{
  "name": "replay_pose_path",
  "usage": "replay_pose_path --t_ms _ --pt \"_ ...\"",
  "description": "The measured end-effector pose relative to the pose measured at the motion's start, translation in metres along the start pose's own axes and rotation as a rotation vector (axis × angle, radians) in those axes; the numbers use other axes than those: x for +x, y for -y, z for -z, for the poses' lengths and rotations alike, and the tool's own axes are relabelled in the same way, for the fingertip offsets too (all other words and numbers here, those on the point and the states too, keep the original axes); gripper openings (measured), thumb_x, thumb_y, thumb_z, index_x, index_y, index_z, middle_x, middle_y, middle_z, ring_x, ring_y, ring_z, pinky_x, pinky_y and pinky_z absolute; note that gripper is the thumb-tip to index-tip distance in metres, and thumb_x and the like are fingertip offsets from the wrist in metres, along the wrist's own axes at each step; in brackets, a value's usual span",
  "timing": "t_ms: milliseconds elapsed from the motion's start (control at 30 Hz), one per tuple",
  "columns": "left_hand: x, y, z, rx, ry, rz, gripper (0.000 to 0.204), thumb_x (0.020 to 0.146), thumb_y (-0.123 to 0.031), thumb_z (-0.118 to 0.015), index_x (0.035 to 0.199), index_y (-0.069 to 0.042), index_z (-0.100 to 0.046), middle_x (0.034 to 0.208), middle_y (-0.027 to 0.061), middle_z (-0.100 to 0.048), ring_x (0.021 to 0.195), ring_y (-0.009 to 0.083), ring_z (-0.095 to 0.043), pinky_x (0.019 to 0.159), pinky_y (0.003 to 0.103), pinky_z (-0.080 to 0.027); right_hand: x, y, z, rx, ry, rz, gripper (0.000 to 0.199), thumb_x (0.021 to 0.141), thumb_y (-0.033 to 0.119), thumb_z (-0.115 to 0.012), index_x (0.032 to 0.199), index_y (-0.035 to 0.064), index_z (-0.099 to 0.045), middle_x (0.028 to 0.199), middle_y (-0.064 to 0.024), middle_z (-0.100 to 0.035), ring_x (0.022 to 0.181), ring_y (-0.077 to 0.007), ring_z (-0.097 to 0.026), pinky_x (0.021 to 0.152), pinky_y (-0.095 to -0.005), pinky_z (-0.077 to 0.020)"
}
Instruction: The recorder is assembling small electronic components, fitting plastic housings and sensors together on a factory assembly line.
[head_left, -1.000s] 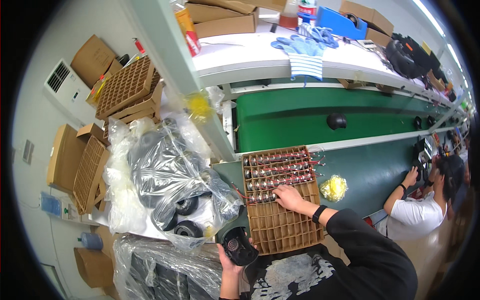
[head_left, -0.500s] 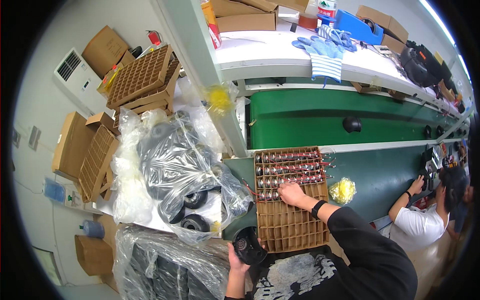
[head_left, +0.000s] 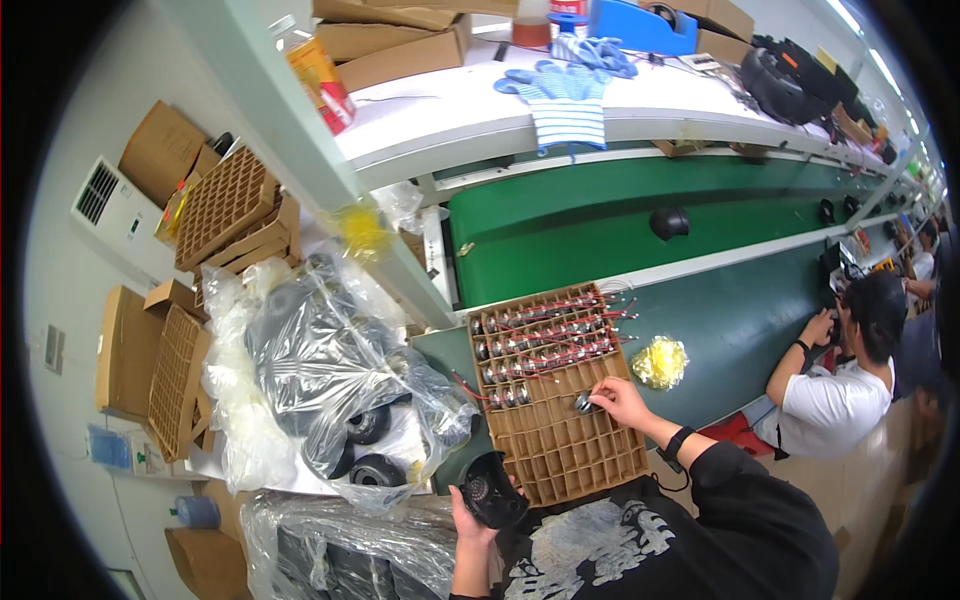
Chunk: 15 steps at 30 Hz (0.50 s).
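My left hand [head_left: 468, 520] holds a black rounded plastic housing [head_left: 492, 492] with a perforated round patch, beside the near left corner of a cardboard divider tray [head_left: 545, 465]. Between the fingertips of my right hand [head_left: 624, 404] is a small round silver-and-black motor-like part [head_left: 584, 402], above the tray's middle cells. Similar parts with red wires [head_left: 545, 338] fill the tray's far rows, and a shorter row starts at its left. The nearer cells show bare cardboard.
A yellow crinkled bundle [head_left: 660, 362] lies right of the tray. Left are black wheel-like parts [head_left: 377, 470] under clear plastic [head_left: 330, 350]. A post [head_left: 300, 150] rises at the left; a green conveyor [head_left: 560, 220] runs behind. A co-worker [head_left: 835, 390] sits at the right.
My right hand has lifted a small round part out of the rows and moved right and nearer with it. My left hand still holds the black housing. The whole view has shifted and tilted.
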<state>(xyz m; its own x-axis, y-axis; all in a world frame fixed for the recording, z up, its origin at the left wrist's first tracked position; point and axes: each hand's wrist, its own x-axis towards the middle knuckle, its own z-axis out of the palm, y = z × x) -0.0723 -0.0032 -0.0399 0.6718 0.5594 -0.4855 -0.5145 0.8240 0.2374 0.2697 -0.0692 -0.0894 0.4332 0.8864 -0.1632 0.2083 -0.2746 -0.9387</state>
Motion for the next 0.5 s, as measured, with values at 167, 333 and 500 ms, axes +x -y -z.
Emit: replay_pose_path --t_ms 167,333,500 --pt "0.011 0.004 -0.011 0.063 -0.052 0.054 0.087 0.084 -0.072 -0.034 0.137 -0.003 -0.036 0.125 0.0181 -0.052 0.112 0.0369 -0.053 0.095 0.060 -0.039 -0.041 -0.033 0.046 -0.199 -0.026 0.011 0.016 0.081 0.008 -0.067 0.094 0.0012 -0.062 0.089 -0.0074 -0.062 0.078 -0.0159 -0.062 0.069 -0.0274 -0.0504" --pt "0.019 0.006 -0.014 0.037 -0.047 0.075 0.087 0.083 -0.073 -0.035 0.136 -0.003 -0.037 0.123 0.0182 -0.053 0.110 0.0375 -0.054 0.095 0.061 -0.039 -0.065 0.000 0.068 -0.243 -0.394 0.056 0.031 0.071 -0.005 -0.054 0.101 0.0035 -0.058 0.102 -0.0110 -0.060 0.095 -0.0255 -0.058 0.084 -0.0349 -0.0471" --pt "0.030 0.012 -0.034 0.056 0.014 0.128 0.092 0.080 -0.076 -0.037 0.137 -0.003 -0.036 0.126 0.0190 -0.051 0.114 0.0401 -0.051 0.096 0.062 -0.038 -0.042 0.059 0.024 -0.534 -0.073 0.361 0.027 0.072 0.013 -0.065 0.098 0.0070 -0.060 0.100 -0.0130 -0.060 0.098 -0.0301 -0.056 0.085 -0.0407 -0.0447"
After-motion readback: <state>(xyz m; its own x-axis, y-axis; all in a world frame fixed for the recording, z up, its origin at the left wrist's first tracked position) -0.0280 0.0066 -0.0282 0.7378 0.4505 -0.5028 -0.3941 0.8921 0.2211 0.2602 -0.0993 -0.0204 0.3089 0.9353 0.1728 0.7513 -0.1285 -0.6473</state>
